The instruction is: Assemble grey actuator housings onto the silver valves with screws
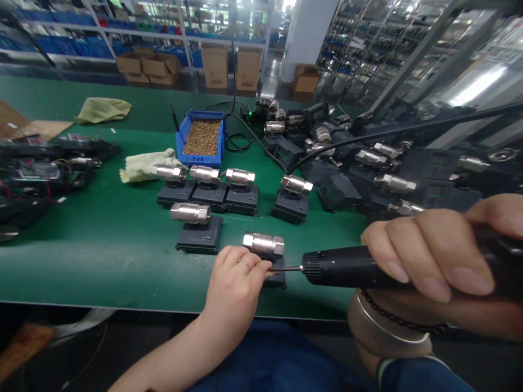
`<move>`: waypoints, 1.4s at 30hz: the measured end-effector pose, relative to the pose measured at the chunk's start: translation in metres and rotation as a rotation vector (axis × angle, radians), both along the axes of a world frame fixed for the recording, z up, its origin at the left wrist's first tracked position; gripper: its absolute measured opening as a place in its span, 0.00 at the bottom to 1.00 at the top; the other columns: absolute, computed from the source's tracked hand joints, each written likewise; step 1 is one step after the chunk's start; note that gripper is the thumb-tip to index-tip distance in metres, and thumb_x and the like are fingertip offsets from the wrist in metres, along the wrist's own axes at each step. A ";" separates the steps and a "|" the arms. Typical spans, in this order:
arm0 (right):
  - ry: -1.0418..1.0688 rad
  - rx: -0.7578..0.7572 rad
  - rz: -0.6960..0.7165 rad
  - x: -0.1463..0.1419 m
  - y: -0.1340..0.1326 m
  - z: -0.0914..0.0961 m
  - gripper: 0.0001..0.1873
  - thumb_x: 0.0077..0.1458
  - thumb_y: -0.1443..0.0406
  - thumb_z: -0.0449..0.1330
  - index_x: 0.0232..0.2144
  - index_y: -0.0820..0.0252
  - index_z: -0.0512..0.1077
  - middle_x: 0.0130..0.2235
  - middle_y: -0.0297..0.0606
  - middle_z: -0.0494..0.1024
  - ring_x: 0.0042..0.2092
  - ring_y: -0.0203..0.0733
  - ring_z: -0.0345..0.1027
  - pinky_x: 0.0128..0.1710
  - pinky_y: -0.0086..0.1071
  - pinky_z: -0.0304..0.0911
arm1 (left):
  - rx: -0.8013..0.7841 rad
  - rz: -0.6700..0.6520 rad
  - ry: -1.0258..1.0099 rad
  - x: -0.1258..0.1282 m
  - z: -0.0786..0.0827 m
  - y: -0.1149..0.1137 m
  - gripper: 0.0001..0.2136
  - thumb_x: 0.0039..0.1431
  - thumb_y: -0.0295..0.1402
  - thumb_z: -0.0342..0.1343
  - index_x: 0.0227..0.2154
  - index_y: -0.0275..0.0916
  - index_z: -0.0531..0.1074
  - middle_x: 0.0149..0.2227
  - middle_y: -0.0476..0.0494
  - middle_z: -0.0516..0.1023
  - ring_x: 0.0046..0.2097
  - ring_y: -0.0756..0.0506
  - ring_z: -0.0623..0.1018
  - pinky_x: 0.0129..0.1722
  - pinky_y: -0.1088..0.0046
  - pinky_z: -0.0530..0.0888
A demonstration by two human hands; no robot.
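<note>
My right hand is wrapped round a black electric screwdriver, which lies nearly level and points left. Its thin bit reaches the fingertips of my left hand. Those fingers are pinched together at the bit's tip; whatever is between them is hidden. Just behind them stands a metal ball valve on a dark grey housing, partly covered by my left hand and the bit. A similar valve on its own housing sits to the left.
Several more valve units form a row farther back. Behind them is a blue bin of small brass-coloured screws. Many units are heaped at right, with a black cable across them. Opened circuit housings and cloths lie left.
</note>
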State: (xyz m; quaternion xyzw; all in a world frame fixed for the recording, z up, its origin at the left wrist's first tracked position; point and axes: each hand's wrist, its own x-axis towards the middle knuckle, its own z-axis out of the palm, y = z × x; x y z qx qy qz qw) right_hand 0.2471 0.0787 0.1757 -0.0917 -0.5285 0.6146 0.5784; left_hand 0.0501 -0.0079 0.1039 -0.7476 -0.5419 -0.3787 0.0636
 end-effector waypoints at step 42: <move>-0.317 -0.148 -0.188 -0.030 0.049 -0.040 0.13 0.44 0.60 0.69 0.30 0.60 0.73 0.19 0.27 0.72 0.18 0.32 0.65 0.19 0.28 0.62 | -0.767 -0.055 -0.242 -0.048 -0.097 -0.004 0.36 0.47 0.35 0.66 0.59 0.38 0.60 0.59 0.30 0.67 0.61 0.31 0.67 0.58 0.48 0.68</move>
